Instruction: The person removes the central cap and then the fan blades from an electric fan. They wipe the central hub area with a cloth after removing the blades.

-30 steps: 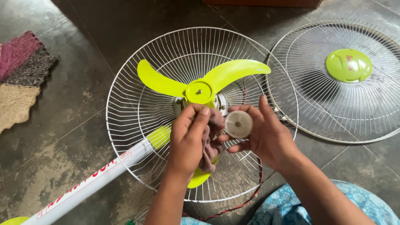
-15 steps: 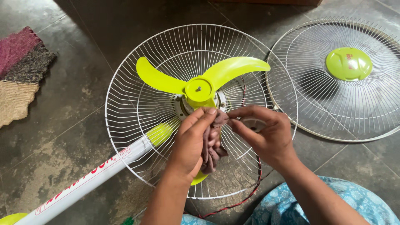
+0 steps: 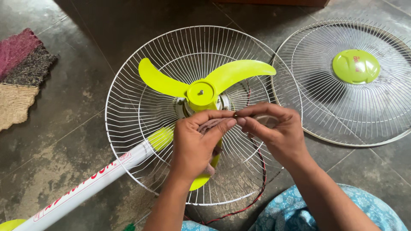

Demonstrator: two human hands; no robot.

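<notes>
Left hand (image 3: 195,145) grips cloth (image 3: 208,124); right hand (image 3: 278,134) pinches its edge, six o'clock of fan hub (image 3: 200,95).

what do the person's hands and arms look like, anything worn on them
Both the left hand and the right hand are bare: no gloves, rings, watch or bangles show. The forearms are uncovered, with no sleeves in view. Fingernails are short and unpainted.

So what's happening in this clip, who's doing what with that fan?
A person sits on the floor over a dismantled pedestal fan. The left hand holds a brownish rag, and the right hand meets it fingertip to fingertip, with a pale round cap partly hidden behind its fingers. Beneath them the yellow-green blade sits in the white rear guard. The front guard lies apart at right.
</notes>
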